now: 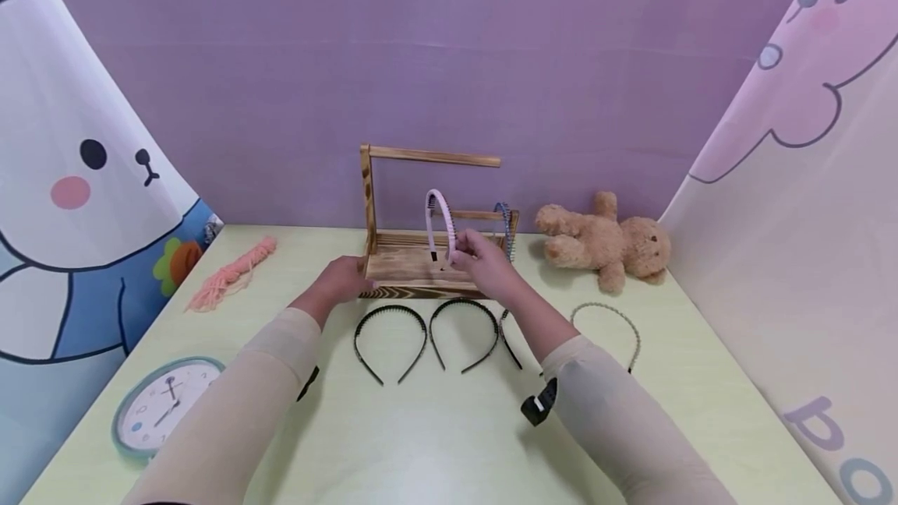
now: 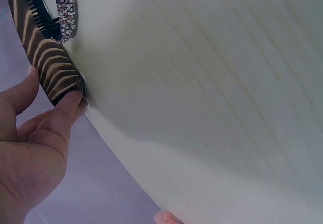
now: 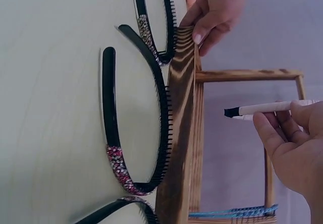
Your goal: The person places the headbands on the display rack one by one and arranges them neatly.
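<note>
A wooden rack (image 1: 403,259) with an upper bar and a lower bar stands toward the back of the table. My left hand (image 1: 342,279) grips its front left corner, thumb on one side and fingers on the other in the left wrist view. My right hand (image 1: 486,262) pinches a pale pink headband (image 3: 265,108) by one leg, its arch upward, in front of the rack. At the rack's right end, a blue headband (image 1: 508,223) hangs on the lower bar. Two black headbands (image 1: 390,308) with glittery parts lie along the rack's front edge.
Another dark headband (image 1: 512,345) and a beaded headband (image 1: 634,333) lie partly behind my right forearm. A teddy bear (image 1: 603,244) lies at the back right. Pink yarn (image 1: 235,273) is at the left, and a round clock (image 1: 164,404) sits by my left sleeve.
</note>
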`<move>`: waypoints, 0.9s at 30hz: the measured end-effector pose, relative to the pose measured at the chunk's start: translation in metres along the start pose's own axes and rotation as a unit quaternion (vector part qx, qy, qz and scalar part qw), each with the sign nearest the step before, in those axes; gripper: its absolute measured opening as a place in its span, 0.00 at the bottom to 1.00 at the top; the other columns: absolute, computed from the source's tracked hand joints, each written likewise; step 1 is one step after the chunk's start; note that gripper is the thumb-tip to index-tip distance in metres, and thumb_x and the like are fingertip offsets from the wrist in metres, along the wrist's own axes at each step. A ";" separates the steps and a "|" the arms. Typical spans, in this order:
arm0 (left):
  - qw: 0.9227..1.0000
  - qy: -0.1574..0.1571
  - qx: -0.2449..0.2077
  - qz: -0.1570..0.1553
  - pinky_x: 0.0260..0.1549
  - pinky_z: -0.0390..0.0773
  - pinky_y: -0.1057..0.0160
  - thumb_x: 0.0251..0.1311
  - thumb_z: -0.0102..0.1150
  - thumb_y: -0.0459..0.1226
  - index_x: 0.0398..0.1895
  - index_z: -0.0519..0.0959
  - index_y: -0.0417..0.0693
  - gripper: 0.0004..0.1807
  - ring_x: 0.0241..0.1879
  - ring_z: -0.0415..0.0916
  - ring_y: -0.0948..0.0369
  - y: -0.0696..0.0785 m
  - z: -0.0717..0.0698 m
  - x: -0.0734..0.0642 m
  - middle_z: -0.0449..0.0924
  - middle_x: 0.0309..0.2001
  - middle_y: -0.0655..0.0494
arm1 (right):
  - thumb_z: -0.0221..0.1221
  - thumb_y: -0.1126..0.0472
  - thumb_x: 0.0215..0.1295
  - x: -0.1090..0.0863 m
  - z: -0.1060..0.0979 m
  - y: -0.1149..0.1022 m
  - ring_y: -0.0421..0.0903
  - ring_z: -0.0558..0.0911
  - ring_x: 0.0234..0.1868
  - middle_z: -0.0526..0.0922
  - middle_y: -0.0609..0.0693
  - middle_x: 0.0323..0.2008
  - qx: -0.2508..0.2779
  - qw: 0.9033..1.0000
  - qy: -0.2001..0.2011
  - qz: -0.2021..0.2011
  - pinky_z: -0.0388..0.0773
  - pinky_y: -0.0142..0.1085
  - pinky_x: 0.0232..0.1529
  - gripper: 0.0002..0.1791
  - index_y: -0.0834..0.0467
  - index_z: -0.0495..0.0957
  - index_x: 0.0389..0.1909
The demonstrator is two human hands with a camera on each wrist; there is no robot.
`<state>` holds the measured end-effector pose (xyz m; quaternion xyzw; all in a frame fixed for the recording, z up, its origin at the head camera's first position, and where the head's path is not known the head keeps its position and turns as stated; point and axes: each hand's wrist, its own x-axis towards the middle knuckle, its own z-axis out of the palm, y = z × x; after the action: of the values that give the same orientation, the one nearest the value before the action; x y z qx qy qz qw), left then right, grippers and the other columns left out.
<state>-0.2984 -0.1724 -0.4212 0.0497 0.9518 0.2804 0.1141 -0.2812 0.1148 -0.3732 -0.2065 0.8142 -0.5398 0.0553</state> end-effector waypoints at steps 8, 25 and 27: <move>1.000 -0.003 0.001 -0.001 0.68 0.63 0.41 0.68 0.57 0.44 0.76 0.55 0.39 0.38 0.70 0.58 0.38 0.000 -0.001 0.000 0.60 0.71 0.35 | 0.50 0.65 0.75 0.004 -0.010 0.021 0.61 0.79 0.57 0.77 0.63 0.48 0.035 0.998 0.049 0.024 0.79 0.45 0.58 0.08 0.65 0.70 0.48; 1.000 -0.005 -0.006 0.000 0.68 0.63 0.41 0.69 0.57 0.44 0.76 0.55 0.39 0.38 0.70 0.58 0.38 0.000 -0.001 -0.001 0.60 0.72 0.35 | 0.51 0.67 0.74 0.002 -0.025 0.053 0.61 0.79 0.50 0.76 0.64 0.47 0.007 0.992 0.113 0.060 0.80 0.52 0.55 0.07 0.66 0.69 0.47; 1.000 -0.005 -0.008 -0.001 0.68 0.63 0.41 0.69 0.57 0.44 0.76 0.54 0.39 0.38 0.70 0.58 0.38 0.000 -0.001 -0.001 0.59 0.72 0.35 | 0.51 0.67 0.74 0.002 -0.025 0.055 0.62 0.79 0.50 0.76 0.65 0.47 0.008 0.991 0.113 0.065 0.79 0.53 0.55 0.07 0.66 0.69 0.47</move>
<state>-0.2979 -0.1734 -0.4202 0.0488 0.9491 0.2874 0.1195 -0.3058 0.1541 -0.4122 -0.0908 0.8228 -0.5610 -0.0004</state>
